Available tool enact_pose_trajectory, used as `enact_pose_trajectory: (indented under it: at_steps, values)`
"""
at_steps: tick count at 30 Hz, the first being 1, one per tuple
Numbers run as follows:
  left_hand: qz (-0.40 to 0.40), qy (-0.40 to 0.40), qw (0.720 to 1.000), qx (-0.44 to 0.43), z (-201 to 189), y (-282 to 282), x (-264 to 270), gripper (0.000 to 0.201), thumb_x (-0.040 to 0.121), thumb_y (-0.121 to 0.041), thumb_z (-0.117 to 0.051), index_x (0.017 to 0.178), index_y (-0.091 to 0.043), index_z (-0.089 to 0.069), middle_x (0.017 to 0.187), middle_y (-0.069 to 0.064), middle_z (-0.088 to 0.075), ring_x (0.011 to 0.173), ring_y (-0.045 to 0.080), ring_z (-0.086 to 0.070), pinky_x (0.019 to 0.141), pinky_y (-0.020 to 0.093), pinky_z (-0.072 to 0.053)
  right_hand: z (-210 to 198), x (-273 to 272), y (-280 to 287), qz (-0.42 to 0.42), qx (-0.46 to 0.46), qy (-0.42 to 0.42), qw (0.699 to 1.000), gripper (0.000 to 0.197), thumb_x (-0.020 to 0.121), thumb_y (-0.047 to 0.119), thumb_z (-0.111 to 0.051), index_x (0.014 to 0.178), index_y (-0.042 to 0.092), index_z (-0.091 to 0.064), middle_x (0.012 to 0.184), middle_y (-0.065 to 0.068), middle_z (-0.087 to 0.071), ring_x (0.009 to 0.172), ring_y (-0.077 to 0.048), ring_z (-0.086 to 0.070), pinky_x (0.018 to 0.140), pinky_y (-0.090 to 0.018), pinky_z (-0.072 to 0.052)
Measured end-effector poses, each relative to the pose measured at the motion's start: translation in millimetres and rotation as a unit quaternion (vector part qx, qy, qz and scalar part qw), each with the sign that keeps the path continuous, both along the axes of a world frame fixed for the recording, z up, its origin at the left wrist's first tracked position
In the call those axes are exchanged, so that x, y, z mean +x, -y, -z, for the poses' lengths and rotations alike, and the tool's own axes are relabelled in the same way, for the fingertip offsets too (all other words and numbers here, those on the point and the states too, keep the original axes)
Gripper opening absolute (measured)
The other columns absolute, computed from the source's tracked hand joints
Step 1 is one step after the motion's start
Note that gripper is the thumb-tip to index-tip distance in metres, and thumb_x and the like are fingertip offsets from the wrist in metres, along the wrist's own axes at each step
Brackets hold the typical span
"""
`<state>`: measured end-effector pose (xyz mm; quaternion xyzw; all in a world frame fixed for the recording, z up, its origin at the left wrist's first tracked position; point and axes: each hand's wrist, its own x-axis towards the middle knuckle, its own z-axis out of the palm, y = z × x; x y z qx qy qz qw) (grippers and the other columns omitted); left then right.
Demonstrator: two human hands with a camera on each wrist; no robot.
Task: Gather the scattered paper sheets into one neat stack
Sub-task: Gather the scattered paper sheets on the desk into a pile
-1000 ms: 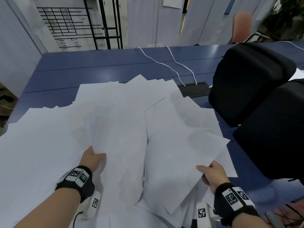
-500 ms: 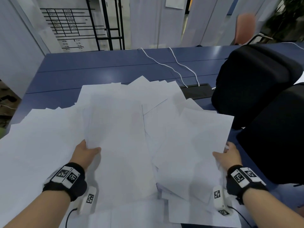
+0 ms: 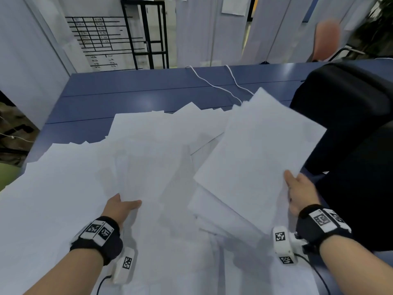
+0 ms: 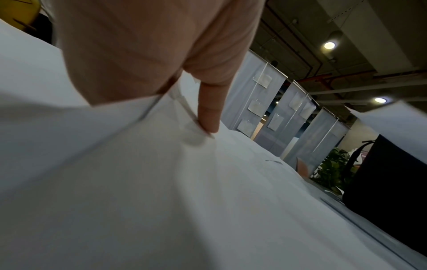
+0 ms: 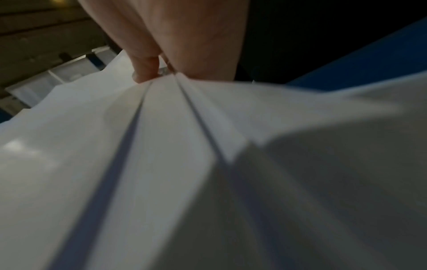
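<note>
Two black chairs beside sheets

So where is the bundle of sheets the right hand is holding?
In the head view the bundle is right of centre, lifted over the scattered paper, pinched at its near-right edge by the right hand, beside the black chair.

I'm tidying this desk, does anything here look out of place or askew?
Yes: loose white paper sheets lie fanned at mismatched angles over the blue table, no neat stack. The right hand holds some tilted.
</note>
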<state>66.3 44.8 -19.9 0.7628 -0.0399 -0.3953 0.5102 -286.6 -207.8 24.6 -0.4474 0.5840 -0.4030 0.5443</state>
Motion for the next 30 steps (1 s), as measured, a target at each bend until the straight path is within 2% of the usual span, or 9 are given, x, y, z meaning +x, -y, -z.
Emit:
enact_pose_trajectory:
  at_steps: [3,5,8,12,15,19,23,27,30]
  values:
    - [-0.005,0.001,1.0,0.021,-4,5,2,0.057,0.085,-0.024,-0.074,0.132,-0.003,-0.049,0.129,0.012,-0.058,0.113,0.037,-0.059,0.1,0.048,-0.045,17,33,-18,-0.065,0.04,-0.03,0.997,0.02,0.097,0.023,-0.054,0.105,0.005,-0.06,0.101,-0.013,-0.069,0.093,-0.029,-0.065,0.09,-0.043,-0.052]
    - [-0.009,-0.019,0.999,0.049,-8,8,6,0.093,0.08,-0.052,-0.071,0.149,-0.005,-0.029,0.147,0.008,-0.041,0.135,0.036,-0.042,0.111,0.049,-0.034,32,53,-30,-0.1,0.043,-0.06,0.992,0.015,0.098,0.019,-0.05,0.101,0.009,-0.061,0.109,-0.016,-0.067,0.102,-0.033,-0.062,0.098,-0.048,-0.047]
    - [0.003,-0.102,0.995,0.001,1,10,21,0.128,0.042,-0.085,-0.072,0.149,-0.024,-0.035,0.151,0.004,-0.041,0.138,0.028,-0.04,0.113,0.05,-0.031,48,83,-45,-0.179,0.05,-0.113,0.976,0.017,0.099,0.016,-0.045,0.103,0.012,-0.061,0.11,-0.012,-0.066,0.104,-0.032,-0.061,0.099,-0.048,-0.047]
    - [0.022,-0.137,0.99,-0.009,-1,11,22,0.119,0.059,-0.06,-0.083,0.153,-0.021,-0.022,0.154,0.007,-0.035,0.137,0.031,-0.04,0.112,0.051,-0.034,47,119,-65,-0.241,0.02,-0.214,0.947,0.011,0.099,0.015,-0.043,0.093,0.016,-0.051,0.089,0.002,-0.052,0.084,-0.021,-0.05,0.069,-0.024,-0.041]
    - [0.046,-0.131,0.99,0.018,0,14,22,0.132,0.044,-0.046,-0.095,0.15,-0.014,-0.025,0.149,0.012,-0.042,0.131,0.035,-0.047,0.108,0.053,-0.038,42,142,-84,-0.248,0.005,-0.258,0.934,0.043,0.098,0.026,-0.048,0.136,0.007,-0.04,0.128,-0.008,-0.051,0.118,-0.028,-0.051,0.095,-0.031,-0.041]
    - [0.044,-0.148,0.986,0.067,10,13,18,0.131,0.042,-0.034,-0.098,0.149,-0.01,-0.027,0.145,0.014,-0.045,0.129,0.039,-0.047,0.104,0.058,-0.038,43,162,-97,-0.285,-0.004,-0.3,0.91,0.051,0.1,0.027,-0.045,0.142,0.001,-0.033,0.143,-0.017,-0.037,0.128,-0.03,-0.044,0.103,-0.033,-0.037]
    - [0.06,-0.056,0.987,0.137,2,17,0,0.081,0.08,-0.013,-0.078,0.145,0.003,-0.032,0.145,0.017,-0.043,0.134,0.036,-0.041,0.111,0.043,-0.032,43,171,-102,-0.303,-0.005,-0.318,0.898,0.045,0.098,0.023,-0.046,0.137,0.002,-0.038,0.137,-0.014,-0.04,0.117,-0.028,-0.05,0.093,-0.029,-0.042]
    - [0.055,-0.04,0.995,0.075,-5,9,-5,0.043,0.084,-0.002,-0.07,0.124,-0.002,-0.053,0.115,0.013,-0.065,0.106,0.031,-0.059,0.098,0.04,-0.043,40,162,-95,-0.304,0.043,-0.214,0.927,0.059,0.093,0.018,-0.057,0.145,0.009,-0.03,0.136,-0.004,-0.045,0.124,-0.025,-0.05,0.097,-0.026,-0.039]
    - [0.072,-0.042,0.996,0.014,-22,-2,-8,0.032,0.088,-0.002,-0.067,0.117,-0.01,-0.056,0.108,0.008,-0.067,0.101,0.027,-0.06,0.093,0.037,-0.042,34,150,-85,-0.286,0.088,-0.11,0.948,0.044,0.087,0.009,-0.066,0.127,0.004,-0.049,0.119,-0.006,-0.061,0.098,-0.02,-0.065,0.084,-0.03,-0.053]
